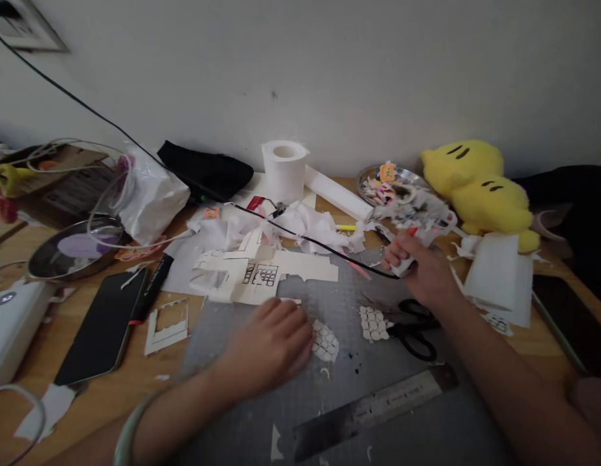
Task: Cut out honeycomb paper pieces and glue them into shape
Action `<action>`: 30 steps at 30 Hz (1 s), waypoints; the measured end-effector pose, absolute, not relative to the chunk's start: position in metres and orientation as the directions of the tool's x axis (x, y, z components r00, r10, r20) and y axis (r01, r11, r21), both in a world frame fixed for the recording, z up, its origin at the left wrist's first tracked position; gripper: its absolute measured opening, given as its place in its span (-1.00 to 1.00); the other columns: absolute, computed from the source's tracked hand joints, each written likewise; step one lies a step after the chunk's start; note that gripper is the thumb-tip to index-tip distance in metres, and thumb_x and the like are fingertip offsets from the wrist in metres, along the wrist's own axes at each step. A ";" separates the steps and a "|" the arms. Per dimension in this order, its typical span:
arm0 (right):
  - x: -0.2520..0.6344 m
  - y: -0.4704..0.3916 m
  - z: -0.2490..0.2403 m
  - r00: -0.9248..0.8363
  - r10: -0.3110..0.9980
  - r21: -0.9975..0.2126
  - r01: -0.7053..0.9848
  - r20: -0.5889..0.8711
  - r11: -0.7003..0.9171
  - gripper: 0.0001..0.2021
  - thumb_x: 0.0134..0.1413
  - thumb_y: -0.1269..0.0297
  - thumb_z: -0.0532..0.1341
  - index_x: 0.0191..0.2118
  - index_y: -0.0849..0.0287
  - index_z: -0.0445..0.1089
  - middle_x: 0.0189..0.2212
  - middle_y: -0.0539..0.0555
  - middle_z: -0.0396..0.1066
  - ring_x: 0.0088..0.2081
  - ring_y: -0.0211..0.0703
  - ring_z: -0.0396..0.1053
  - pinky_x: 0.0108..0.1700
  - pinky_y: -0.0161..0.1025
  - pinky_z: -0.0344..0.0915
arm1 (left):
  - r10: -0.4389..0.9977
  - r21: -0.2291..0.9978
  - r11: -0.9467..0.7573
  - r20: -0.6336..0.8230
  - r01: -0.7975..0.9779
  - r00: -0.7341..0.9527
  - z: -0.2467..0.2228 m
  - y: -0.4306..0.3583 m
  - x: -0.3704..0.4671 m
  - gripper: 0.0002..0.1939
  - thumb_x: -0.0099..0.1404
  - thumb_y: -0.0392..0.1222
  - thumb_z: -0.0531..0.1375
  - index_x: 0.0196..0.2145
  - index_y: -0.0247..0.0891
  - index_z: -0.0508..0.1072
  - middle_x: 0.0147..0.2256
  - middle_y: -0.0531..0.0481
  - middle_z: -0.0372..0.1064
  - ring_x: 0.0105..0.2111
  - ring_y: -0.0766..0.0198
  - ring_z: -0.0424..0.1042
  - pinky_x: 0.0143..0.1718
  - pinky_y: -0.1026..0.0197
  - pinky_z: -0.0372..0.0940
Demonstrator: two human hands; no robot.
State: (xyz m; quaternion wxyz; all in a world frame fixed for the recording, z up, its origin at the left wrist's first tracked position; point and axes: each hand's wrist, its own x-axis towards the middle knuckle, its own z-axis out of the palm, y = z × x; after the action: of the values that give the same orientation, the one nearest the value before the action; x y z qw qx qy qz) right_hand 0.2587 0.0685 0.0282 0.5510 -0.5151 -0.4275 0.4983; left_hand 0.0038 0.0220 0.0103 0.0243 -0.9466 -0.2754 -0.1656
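Note:
My right hand (421, 265) is wrapped round the handle of a hot glue gun (407, 255), a pale, messy-looking tool with a red trigger and a black cord. Low over the grey cutting mat (261, 414), my left hand (274, 343) has its fingers curled; whatever they hold, if anything, is hidden. Just right of it lies a small paper piece with a cobble pattern (326, 341). Another patterned piece (374, 323) rests beside black-handled scissors (417, 329). Behind my left hand are cut, folded cream card shapes (305, 266) with black drawn lines.
A metal ruler (375, 412) lies at the mat's front. The black cord (300, 236) crosses above the card. A paper roll (284, 171), a scrap dish (366, 178) and yellow plush toys (489, 194) stand behind. Phones (103, 327) and a marker (152, 288) are at the sides.

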 end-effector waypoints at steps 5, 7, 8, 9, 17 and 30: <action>0.255 0.065 0.016 0.119 0.990 -0.978 0.183 -0.079 -0.100 -0.66 -0.31 0.09 0.35 -0.69 0.13 0.18 -0.72 -0.06 0.23 -0.58 -0.23 0.20 -0.46 -0.24 0.18 | 0.417 0.101 -0.905 0.394 0.412 0.819 -0.005 -0.009 -0.001 -0.78 0.32 -0.21 0.06 -0.14 -0.31 0.43 -0.19 0.02 0.49 -0.17 0.20 0.40 -0.08 0.14 0.20; 0.254 0.064 0.017 0.111 0.990 -0.949 0.292 -0.087 -0.117 -0.70 -0.36 0.10 0.34 -0.67 0.13 0.22 -0.71 -0.04 0.28 -0.56 -0.19 0.24 -0.44 -0.23 0.21 | 0.427 0.138 -0.904 0.372 0.405 0.825 -0.007 -0.010 -0.002 -0.74 0.31 -0.19 0.06 -0.10 -0.30 0.41 -0.15 0.02 0.47 -0.15 0.20 0.39 -0.08 0.14 0.21; 0.253 0.063 0.017 0.097 0.991 -0.933 0.339 -0.095 -0.123 -0.73 -0.37 0.10 0.32 -0.65 0.13 0.25 -0.69 -0.04 0.31 -0.55 -0.17 0.27 -0.43 -0.21 0.23 | 0.435 0.157 -0.900 0.356 0.406 0.827 -0.007 -0.010 -0.002 -0.73 0.30 -0.17 0.07 -0.09 -0.29 0.40 -0.15 0.02 0.47 -0.16 0.20 0.39 -0.10 0.14 0.22; 0.254 0.063 0.017 0.081 0.991 -0.917 0.377 -0.107 -0.130 -0.75 -0.37 0.10 0.31 -0.62 0.13 0.28 -0.66 -0.03 0.34 -0.52 -0.14 0.31 -0.41 -0.20 0.26 | 0.447 0.173 -0.895 0.336 0.412 0.829 -0.007 -0.010 -0.002 -0.72 0.29 -0.16 0.08 -0.09 -0.28 0.40 -0.15 0.01 0.47 -0.18 0.20 0.39 -0.12 0.14 0.23; 0.259 0.067 0.002 -0.072 0.959 -0.792 0.583 -0.274 -0.182 -0.64 -0.41 0.07 0.40 -0.46 0.17 0.37 -0.53 0.07 0.48 -0.46 -0.05 0.40 -0.42 -0.17 0.33 | 0.482 0.186 -0.874 0.220 0.449 0.848 -0.014 -0.011 -0.005 -0.68 0.28 -0.15 0.09 -0.03 -0.27 0.37 -0.06 -0.04 0.40 -0.14 0.16 0.36 -0.15 0.12 0.26; 0.268 0.068 0.004 -0.108 0.962 -0.738 0.664 -0.252 -0.119 -0.65 -0.38 0.10 0.40 -0.38 0.16 0.43 -0.47 0.05 0.50 -0.43 -0.02 0.42 -0.37 -0.12 0.34 | 0.488 0.159 -0.872 0.221 0.463 0.844 -0.014 -0.012 -0.007 -0.70 0.32 -0.21 0.05 -0.02 -0.28 0.38 -0.04 -0.03 0.41 -0.12 0.17 0.36 -0.12 0.13 0.25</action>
State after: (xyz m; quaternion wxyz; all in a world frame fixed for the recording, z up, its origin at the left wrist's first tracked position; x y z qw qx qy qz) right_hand 0.2680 0.0678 0.0040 0.1919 -0.6398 -0.6353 0.3875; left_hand -0.0072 -0.0124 -0.0144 -0.0500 -0.9590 -0.2479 -0.1282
